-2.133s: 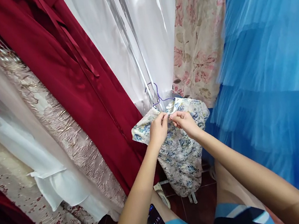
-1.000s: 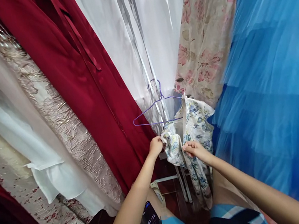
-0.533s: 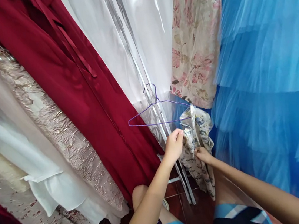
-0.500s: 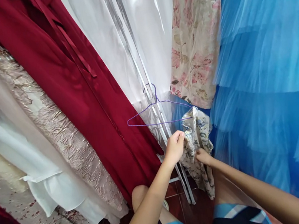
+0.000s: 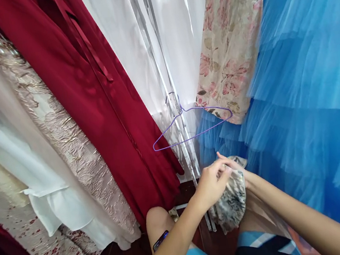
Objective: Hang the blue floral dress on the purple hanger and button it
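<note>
Have drawn the white cloth garment with a blue floral print [image 5: 231,207] right off the thin purple wire hanger [image 5: 197,136], compared with half a second ago, when still caught by one shoulder on its right end. Now holding it bunched below both hands, near the blue tiered tulle dress [image 5: 291,126] and right of the slim silver metal poles [image 5: 188,159]. Have brought the left hand [image 5: 212,183] over to meet the right hand [image 5: 235,164], closing the earlier gap between them. Bending left thumb and fingers into a loose ring at the cloth; crossing right fingers just beyond. Cannot tell, through blur and overlap, how firmly either hand grips. See the hanger hooked at the poles, tilted right end up, formerly nearly level. See more of the black phone [image 5: 160,240] too, partly behind the left forearm.
</note>
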Motion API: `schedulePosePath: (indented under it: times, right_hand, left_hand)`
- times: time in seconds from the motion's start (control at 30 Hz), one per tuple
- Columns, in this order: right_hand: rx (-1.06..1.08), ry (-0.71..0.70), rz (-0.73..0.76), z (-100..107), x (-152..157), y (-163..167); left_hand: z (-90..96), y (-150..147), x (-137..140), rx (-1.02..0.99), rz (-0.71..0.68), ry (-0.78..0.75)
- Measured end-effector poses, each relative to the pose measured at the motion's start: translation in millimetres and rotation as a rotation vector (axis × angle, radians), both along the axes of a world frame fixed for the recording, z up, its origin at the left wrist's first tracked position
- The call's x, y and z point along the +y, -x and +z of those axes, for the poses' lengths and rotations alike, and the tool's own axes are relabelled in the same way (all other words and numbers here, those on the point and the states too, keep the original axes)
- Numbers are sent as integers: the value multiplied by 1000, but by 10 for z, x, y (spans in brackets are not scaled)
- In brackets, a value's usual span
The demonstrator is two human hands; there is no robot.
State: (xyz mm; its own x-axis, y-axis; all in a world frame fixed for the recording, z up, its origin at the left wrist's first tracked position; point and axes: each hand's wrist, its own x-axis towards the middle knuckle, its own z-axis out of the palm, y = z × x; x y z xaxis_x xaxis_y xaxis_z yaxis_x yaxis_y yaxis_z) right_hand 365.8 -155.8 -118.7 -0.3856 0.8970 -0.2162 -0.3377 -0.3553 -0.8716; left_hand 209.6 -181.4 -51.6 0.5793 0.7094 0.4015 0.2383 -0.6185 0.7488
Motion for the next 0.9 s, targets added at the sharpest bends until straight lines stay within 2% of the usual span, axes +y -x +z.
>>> schedulePosePath:
  times: [0.07,0.1,0.17,0.23,0.3,0.37,0.43,0.53,0.73,0.9]
  right_hand:
    - [62,24,77,119,-103,56]
    - [88,31,111,183,-159,72]
    - [82,24,169,315,-272,71]
    - [8,-25,234,451,-365,19]
    - [-91,-95,304,588,-416,-71]
    - [-202,-167,328,723,-407,-171]
    - [-344,-253,314,848,-331,-251]
    - [-606,-455,278,992,-100,-303]
    - [-1011,-732,91,1073,490,-252]
    - [-1203,-838,-37,967,778,-179]
  left_hand:
    - [90,127,67,-32,82,-63]
    - [100,206,116,-28,71,-49]
    - [17,377,202,30,-87,134]
    - [-195,560,230,120,-276,428]
    - [-454,760,207,163,-285,579]
    - [-653,980,181,211,-223,559]
    - [-726,1213,197,383,-99,343]
    - [-612,1546,328,584,91,63]
    - [-111,1932,809,762,281,-117]
    - [250,2054,1146,867,434,-260]
